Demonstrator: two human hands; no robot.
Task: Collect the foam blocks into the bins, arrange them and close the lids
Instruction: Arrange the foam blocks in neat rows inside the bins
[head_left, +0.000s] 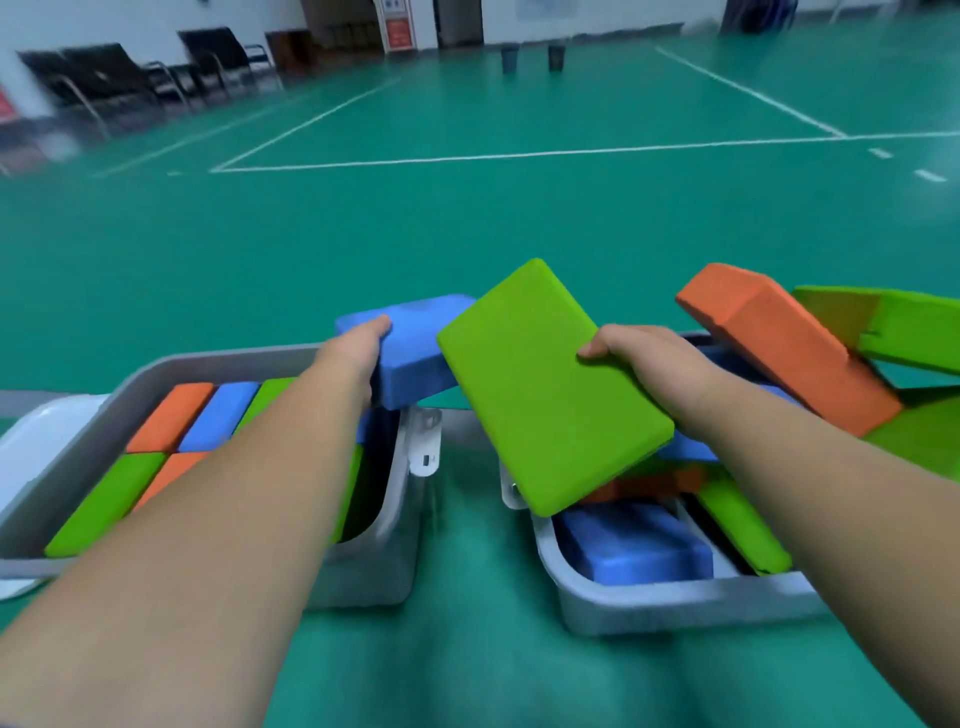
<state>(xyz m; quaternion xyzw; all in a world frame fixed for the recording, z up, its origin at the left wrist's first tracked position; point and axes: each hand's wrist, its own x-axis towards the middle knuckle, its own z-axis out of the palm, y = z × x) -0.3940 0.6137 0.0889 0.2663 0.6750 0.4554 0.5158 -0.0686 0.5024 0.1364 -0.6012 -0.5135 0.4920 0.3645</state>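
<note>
Our left hand (358, 343) grips a blue foam block (410, 348) above the neatly packed left grey plastic bin (395, 488); our right hand (644, 353) clamps a flat green foam block (550, 389), its long axis slanting toward the jumbled right grey bin (675, 603), directly beneath

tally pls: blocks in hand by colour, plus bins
blue block in left hand: 1
green block in right hand: 1
bins, left bin and right bin: 2
Total: 4
</note>
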